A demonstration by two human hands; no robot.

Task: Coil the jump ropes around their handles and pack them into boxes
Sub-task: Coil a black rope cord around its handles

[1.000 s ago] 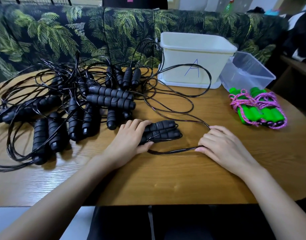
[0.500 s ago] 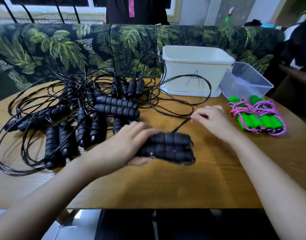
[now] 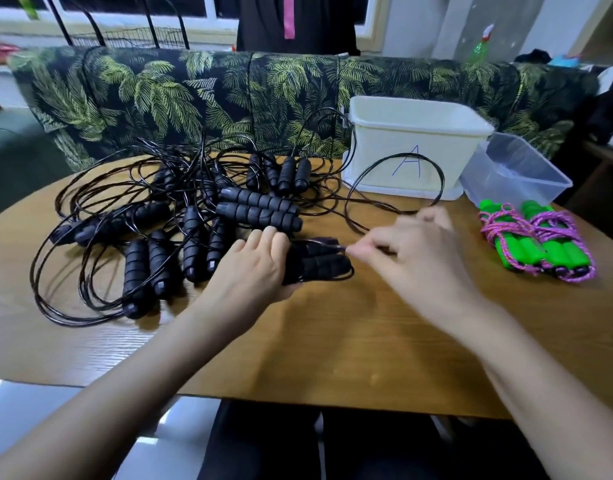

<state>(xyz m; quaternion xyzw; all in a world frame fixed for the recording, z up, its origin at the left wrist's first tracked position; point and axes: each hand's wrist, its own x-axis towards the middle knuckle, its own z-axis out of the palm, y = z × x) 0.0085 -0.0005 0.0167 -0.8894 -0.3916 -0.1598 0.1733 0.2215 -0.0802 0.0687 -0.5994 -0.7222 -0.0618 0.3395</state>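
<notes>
Gripped a pair of black handles (image 3: 319, 265) side by side in the left hand (image 3: 253, 268), fingers curled over the top, low over the bench (image 3: 333, 341) or resting on it; could not tell which. Pinched the thin black cord (image 3: 400, 154) in the right hand (image 3: 416, 258), close to the free ends of those handles; blurred there, so could not tell the exact lie of the fingertips. Traced that cord out from the pinch into a wide loose loop standing in front of the far box.

Judged the step as the start of winding, with one turn seemingly around the handles and most of the cord not yet wrapped. Best done, by that reading, with the handles pressed tight together to stop any rolling, each turn laid snug beside the last, and slack drawn in gently to avoid dragging the neighbouring pile.

Noted just beside the left hand a tangle of black ropes (image 3: 180, 216), cords crossing, a likely snag. Noted well apart on the right two green jump ropes (image 3: 537, 244) already wrapped in pink cord. Saw farther back a white box (image 3: 416, 140) marked A and, just beside it, a clear box (image 3: 516, 171). Beyond those, a leaf-print sofa (image 3: 159, 91).
</notes>
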